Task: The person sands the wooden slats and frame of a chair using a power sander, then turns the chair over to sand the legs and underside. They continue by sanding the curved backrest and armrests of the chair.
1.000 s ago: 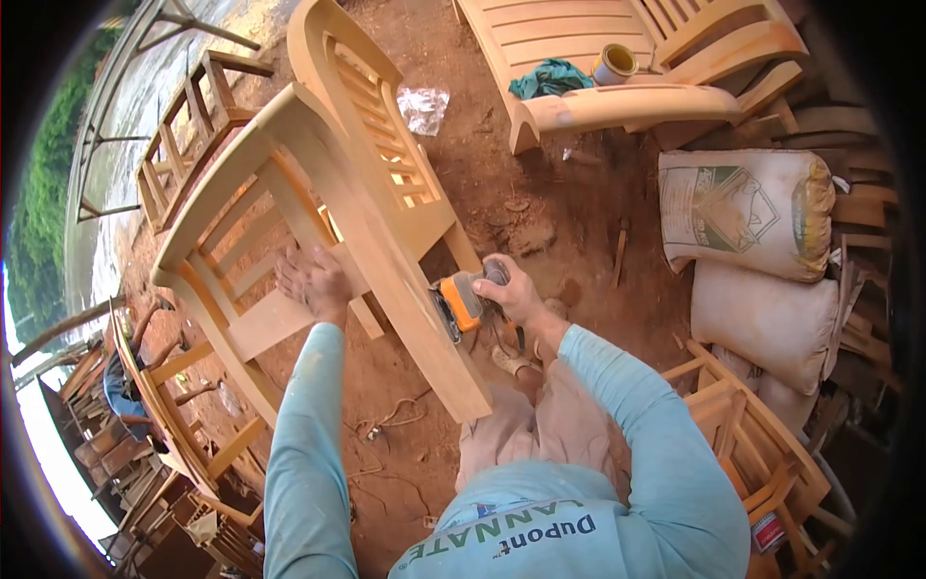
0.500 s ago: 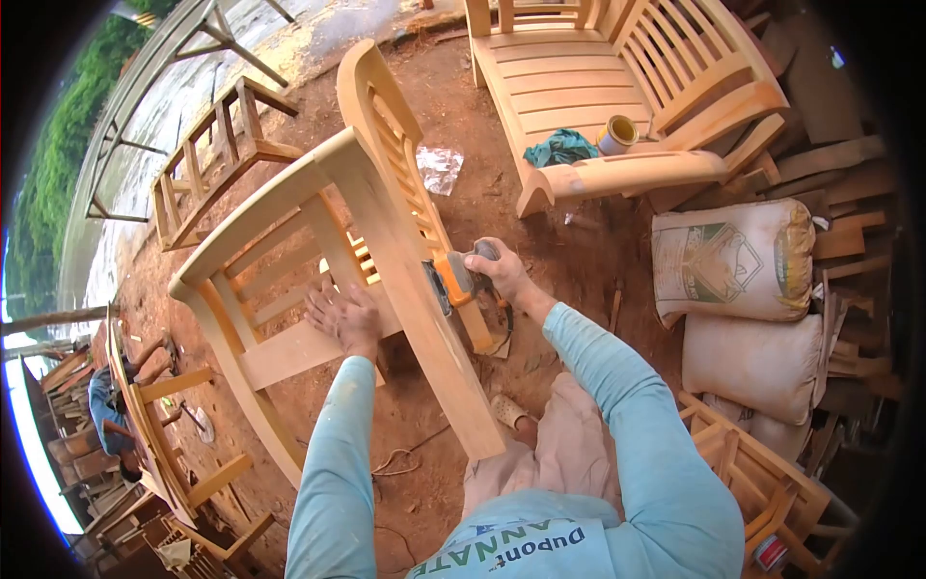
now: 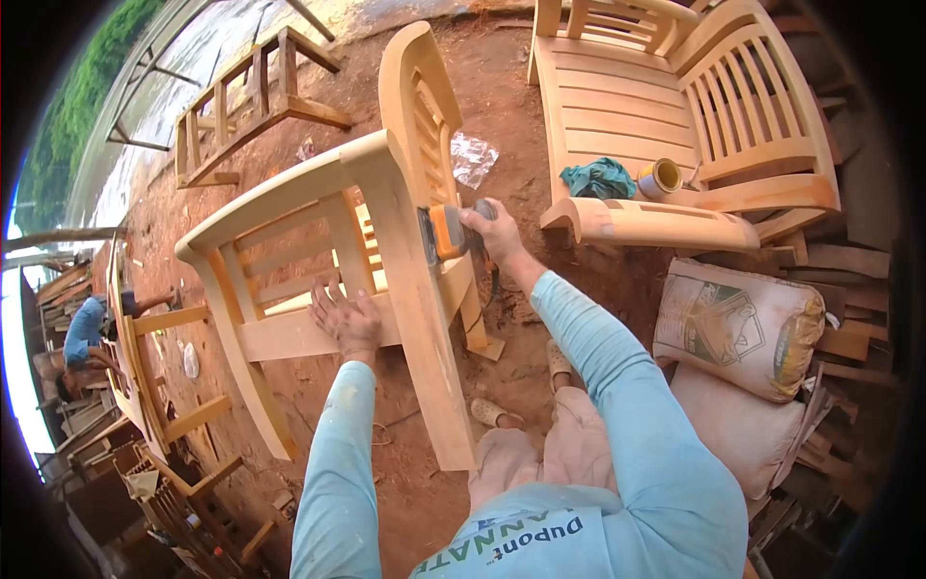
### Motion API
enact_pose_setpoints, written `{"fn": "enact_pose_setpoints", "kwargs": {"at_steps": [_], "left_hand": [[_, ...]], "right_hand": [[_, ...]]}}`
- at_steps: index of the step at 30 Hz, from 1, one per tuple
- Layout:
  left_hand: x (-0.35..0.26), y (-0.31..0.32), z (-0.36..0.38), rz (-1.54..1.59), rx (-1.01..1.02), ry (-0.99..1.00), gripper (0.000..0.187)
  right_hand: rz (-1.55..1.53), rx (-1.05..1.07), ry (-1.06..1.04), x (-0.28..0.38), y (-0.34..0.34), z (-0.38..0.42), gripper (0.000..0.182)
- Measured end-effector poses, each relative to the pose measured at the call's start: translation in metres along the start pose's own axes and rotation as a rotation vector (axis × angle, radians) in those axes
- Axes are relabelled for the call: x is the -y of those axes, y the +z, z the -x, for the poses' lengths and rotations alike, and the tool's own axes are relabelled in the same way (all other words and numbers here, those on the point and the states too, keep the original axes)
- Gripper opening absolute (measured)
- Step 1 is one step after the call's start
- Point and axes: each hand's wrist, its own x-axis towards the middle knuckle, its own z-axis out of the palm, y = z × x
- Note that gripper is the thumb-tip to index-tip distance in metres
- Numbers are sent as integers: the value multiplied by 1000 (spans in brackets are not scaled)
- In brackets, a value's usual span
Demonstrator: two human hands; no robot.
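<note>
A pale wooden bench frame (image 3: 420, 318) stands in front of me, its slatted side and broad leg facing me. Wrapped round the grip of an orange and grey power sander (image 3: 447, 233), my right hand (image 3: 494, 232) presses the tool's flat pad against the leg's right face. My left hand (image 3: 345, 317) lies on the lower crossrail (image 3: 280, 340) with fingers spread, holding nothing. The sander's cord hangs below my right hand.
A second slatted bench (image 3: 617, 96) stands at upper right, with a green cloth (image 3: 598, 179) and an open can (image 3: 660, 179) on it. Filled sacks (image 3: 738, 328) lie at right. A darker wooden frame (image 3: 260, 87) stands at upper left; another person (image 3: 87, 333) bends at far left.
The sander and my right hand have moved up the leg a little. The bench frame sits more upright in view, as my view has shifted. My left hand stays on the crossrail.
</note>
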Motion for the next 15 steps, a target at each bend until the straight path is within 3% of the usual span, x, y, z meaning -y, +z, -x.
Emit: {"fn": "enact_pose_setpoints", "kwargs": {"at_steps": [5, 11, 15], "left_hand": [[3, 3, -1, -10, -4, 5, 67], [5, 6, -2, -8, -8, 8, 66], [1, 1, -1, -1, 2, 0, 65]], "right_hand": [[72, -13, -12, 5, -2, 15, 65], [134, -11, 63, -66, -23, 110, 66], [57, -25, 111, -89, -25, 128, 66]]}}
